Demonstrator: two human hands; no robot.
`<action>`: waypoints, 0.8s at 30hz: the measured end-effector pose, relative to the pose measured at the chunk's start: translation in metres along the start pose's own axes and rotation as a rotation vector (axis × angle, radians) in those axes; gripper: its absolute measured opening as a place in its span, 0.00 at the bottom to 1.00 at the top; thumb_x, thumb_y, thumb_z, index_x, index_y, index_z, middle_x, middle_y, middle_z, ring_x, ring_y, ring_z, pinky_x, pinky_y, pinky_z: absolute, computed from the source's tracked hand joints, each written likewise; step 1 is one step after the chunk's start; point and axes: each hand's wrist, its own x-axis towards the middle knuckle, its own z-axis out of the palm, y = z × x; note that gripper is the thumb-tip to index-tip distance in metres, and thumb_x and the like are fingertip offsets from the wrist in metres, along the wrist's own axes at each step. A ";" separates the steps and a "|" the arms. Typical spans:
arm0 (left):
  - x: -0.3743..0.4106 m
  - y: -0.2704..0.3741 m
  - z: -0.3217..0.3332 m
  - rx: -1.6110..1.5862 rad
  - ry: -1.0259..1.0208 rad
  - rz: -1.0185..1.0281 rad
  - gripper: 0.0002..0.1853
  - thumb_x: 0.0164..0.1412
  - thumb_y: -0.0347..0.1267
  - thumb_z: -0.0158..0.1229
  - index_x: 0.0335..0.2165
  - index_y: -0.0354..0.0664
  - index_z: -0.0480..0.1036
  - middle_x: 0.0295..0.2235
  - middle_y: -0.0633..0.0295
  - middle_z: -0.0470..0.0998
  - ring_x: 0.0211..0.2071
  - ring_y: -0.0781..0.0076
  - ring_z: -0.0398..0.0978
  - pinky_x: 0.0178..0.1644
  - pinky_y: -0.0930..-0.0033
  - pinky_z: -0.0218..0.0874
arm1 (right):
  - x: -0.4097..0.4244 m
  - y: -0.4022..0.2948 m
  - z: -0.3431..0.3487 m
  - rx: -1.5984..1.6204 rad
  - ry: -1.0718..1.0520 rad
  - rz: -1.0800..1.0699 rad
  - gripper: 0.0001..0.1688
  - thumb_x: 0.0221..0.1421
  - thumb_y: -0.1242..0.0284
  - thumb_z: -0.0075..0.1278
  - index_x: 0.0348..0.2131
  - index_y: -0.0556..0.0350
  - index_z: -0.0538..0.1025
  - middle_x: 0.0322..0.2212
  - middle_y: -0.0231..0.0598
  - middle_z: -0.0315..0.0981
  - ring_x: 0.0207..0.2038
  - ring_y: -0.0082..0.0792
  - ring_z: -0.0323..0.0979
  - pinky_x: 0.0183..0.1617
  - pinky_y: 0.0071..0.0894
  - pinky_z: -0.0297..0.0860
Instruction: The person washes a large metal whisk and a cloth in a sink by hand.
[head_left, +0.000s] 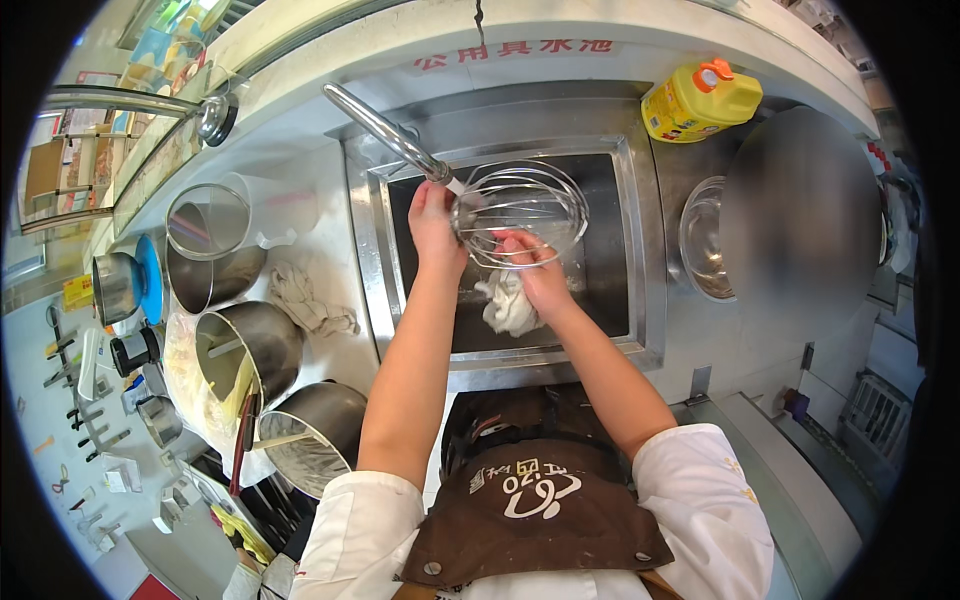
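A large wire balloon whisk lies across the space over a stainless steel sink. My left hand grips the whisk near its collar, where the wires meet the handle. Beyond that hand is a chrome faucet pipe, whose end is close to the whisk's collar. My right hand is at the lower side of the wires, with a crumpled white cloth held against its palm and hanging below. Some right fingertips show through the wires.
Left of the sink stand several metal mixing bowls and a crumpled rag. A clear container is farther up. Behind the sink's right corner stands a yellow jug; a metal bowl sits right. Another person's arm shows lower left.
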 end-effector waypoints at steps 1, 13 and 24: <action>0.000 0.000 -0.006 -0.024 0.060 -0.013 0.11 0.64 0.32 0.56 0.42 0.37 0.73 0.27 0.61 0.76 0.26 0.68 0.77 0.29 0.69 0.68 | 0.004 0.000 -0.001 -0.127 0.053 -0.061 0.15 0.64 0.71 0.53 0.48 0.58 0.76 0.38 0.30 0.76 0.41 0.21 0.70 0.49 0.23 0.66; -0.051 -0.017 -0.115 -0.100 0.292 0.006 0.14 0.71 0.36 0.47 0.47 0.38 0.70 0.30 0.64 0.73 0.31 0.70 0.74 0.40 0.66 0.70 | 0.069 -0.027 0.018 -0.107 -0.313 0.006 0.14 0.67 0.69 0.48 0.43 0.65 0.74 0.33 0.33 0.75 0.34 0.22 0.72 0.42 0.24 0.69; -0.033 0.021 -0.080 0.167 -0.115 0.068 0.22 0.71 0.33 0.50 0.60 0.37 0.65 0.55 0.59 0.71 0.54 0.68 0.68 0.59 0.67 0.60 | 0.087 -0.036 -0.003 -0.117 -0.188 0.023 0.20 0.69 0.60 0.44 0.31 0.56 0.75 0.26 0.24 0.69 0.29 0.17 0.61 0.36 0.19 0.60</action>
